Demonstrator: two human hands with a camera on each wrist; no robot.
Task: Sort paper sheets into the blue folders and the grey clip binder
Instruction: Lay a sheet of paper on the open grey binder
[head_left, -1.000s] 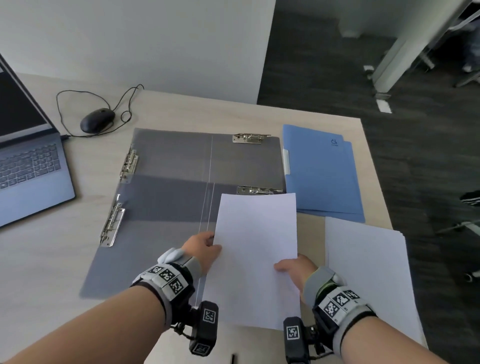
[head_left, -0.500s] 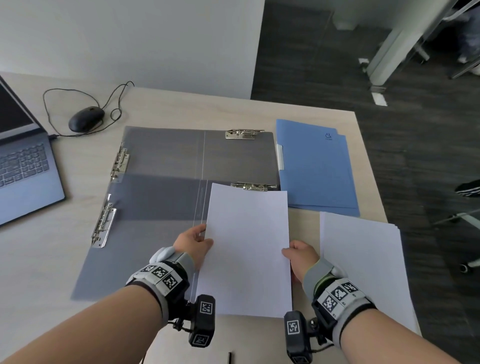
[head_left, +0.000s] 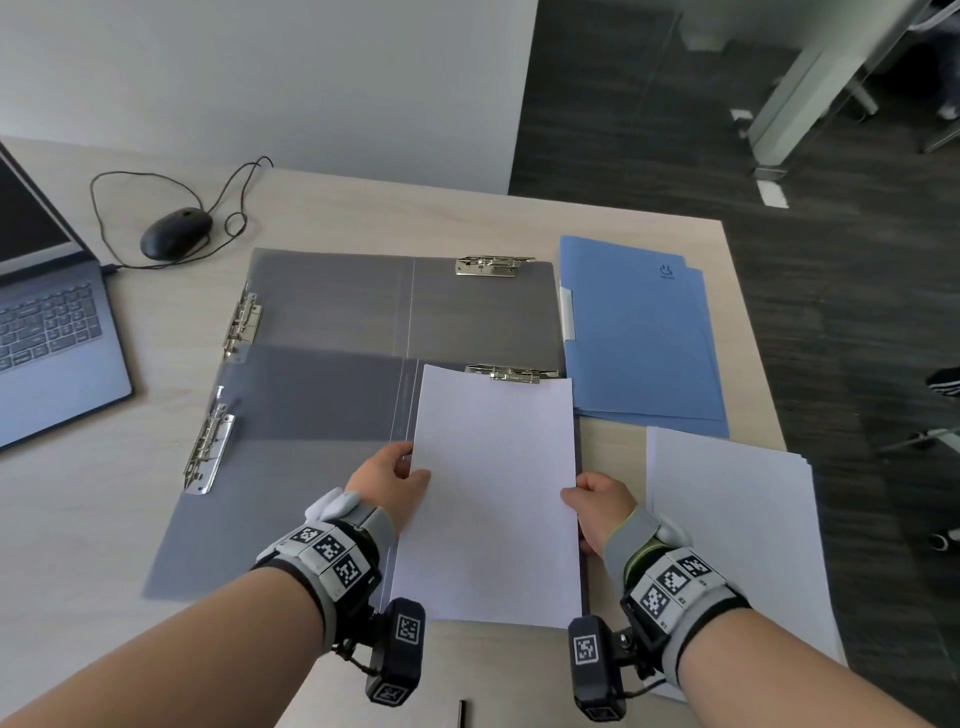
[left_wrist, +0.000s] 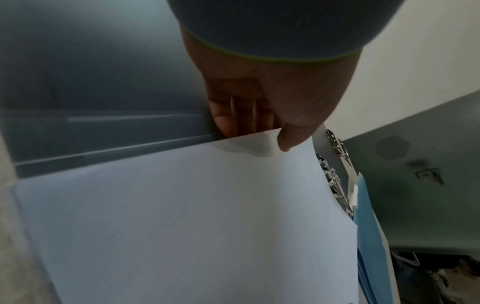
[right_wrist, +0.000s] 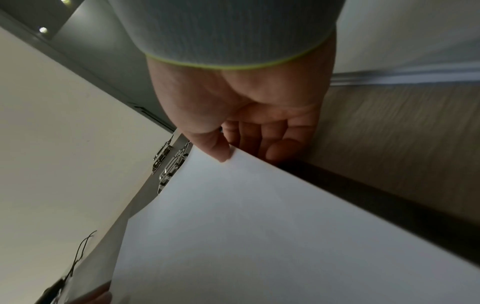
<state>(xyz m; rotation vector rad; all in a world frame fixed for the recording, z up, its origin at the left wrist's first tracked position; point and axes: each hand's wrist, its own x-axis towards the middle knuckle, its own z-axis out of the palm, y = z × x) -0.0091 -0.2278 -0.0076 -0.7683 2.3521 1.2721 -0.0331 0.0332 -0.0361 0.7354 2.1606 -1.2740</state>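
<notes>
I hold a plain white sheet (head_left: 496, 499), smooth, matte and rectangular, by its two long edges. My left hand (head_left: 387, 480) pinches the left edge, thumb on top and fingers (left_wrist: 224, 121) curled beneath; my right hand (head_left: 602, 506) pinches the right edge the same way, thumb over the paper and fingers (right_wrist: 279, 148) under it. The sheet sits over the right half of the nearer grey clip binder (head_left: 306, 415), a flat, dull plastic cover lying open on the pale wood-grain desk (head_left: 93, 519), and its far edge just reaches that binder's shiny metal clip (head_left: 511, 373). A second open grey binder (head_left: 332, 304) lies beyond it. Two blue folders (head_left: 641, 343) of thin card lie stacked to the right, and a loose pile of white sheets (head_left: 727, 530) lies near my right wrist. Compared with a second ago, the sheet has gone forward and squared up, so its top edge now meets the clip instead of stopping short of it.
</notes>
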